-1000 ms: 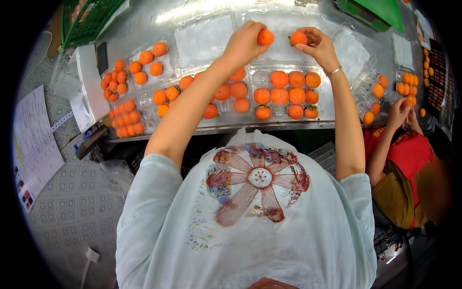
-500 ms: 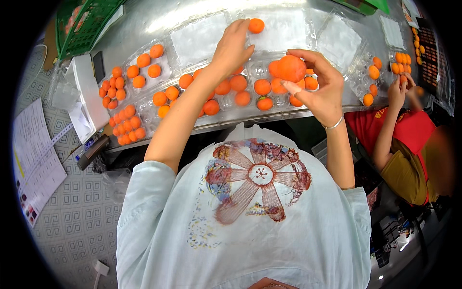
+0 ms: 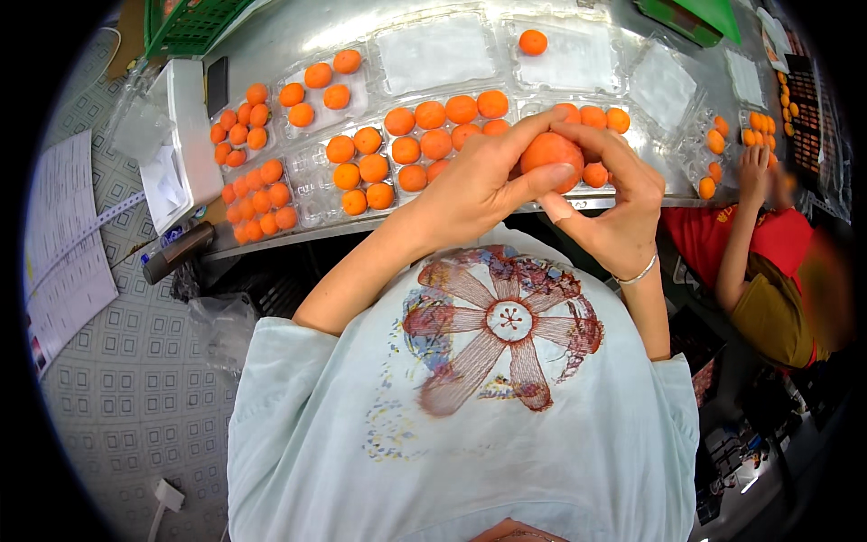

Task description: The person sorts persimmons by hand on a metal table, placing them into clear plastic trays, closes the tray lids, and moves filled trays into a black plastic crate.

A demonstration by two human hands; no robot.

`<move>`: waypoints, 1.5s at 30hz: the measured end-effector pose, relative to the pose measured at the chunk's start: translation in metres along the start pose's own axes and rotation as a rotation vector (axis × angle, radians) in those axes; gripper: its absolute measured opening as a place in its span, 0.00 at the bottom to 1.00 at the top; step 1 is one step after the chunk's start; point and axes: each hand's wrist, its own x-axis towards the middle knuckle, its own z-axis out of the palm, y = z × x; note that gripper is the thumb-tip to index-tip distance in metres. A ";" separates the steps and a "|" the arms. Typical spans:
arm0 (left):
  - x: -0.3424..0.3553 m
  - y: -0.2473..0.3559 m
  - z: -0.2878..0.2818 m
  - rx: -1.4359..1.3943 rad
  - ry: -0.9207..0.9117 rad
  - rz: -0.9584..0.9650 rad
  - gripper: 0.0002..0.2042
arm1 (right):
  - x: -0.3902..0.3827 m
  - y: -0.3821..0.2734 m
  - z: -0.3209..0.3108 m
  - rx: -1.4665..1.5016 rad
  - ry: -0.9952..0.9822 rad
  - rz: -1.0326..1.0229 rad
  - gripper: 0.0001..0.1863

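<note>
My left hand (image 3: 483, 179) and my right hand (image 3: 616, 203) are closed together around one large mandarin (image 3: 549, 159), held up close to me over the table's near edge. The fingers of both curl over its far side and the thumbs meet at its near side. Behind and below them, clear plastic trays with round cups hold rows of mandarins; one full tray (image 3: 423, 129) is partly covered by my left hand. Farther back, a clear tray (image 3: 578, 70) carries a single mandarin (image 3: 533, 42). My hands hide some of the fruit in the tray beneath.
The metal table (image 3: 343, 25) also bears trays of smaller orange fruit (image 3: 262, 200) at the left. A white box (image 3: 181, 135), a dark phone (image 3: 217, 86) and a green crate (image 3: 194, 25) stand farther left. At the right, a co-worker's hand (image 3: 753, 172) touches fruit.
My left hand has left the lone mandarin in the back tray and come nearer, closing on the mandarin in my right hand. The whole view has shifted slightly.
</note>
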 end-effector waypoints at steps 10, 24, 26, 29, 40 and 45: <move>-0.049 0.001 -0.032 -0.175 0.105 -0.083 0.22 | -0.012 -0.043 0.021 0.097 -0.041 -0.047 0.27; -0.084 0.007 -0.042 -0.345 0.137 -0.057 0.23 | -0.004 -0.075 0.051 -0.025 -0.136 -0.243 0.27; -0.088 0.005 -0.049 -0.434 0.177 -0.127 0.24 | -0.007 -0.073 0.056 0.062 -0.168 -0.171 0.28; -0.096 -0.003 -0.060 -0.451 0.261 -0.213 0.23 | -0.014 -0.068 0.067 0.486 -0.213 0.141 0.28; -0.125 -0.039 -0.075 -0.360 0.421 -0.280 0.14 | -0.033 -0.014 0.096 1.887 -0.402 0.677 0.36; -0.127 -0.046 -0.069 -0.389 0.372 -0.292 0.14 | -0.031 -0.015 0.092 1.799 -0.363 0.726 0.34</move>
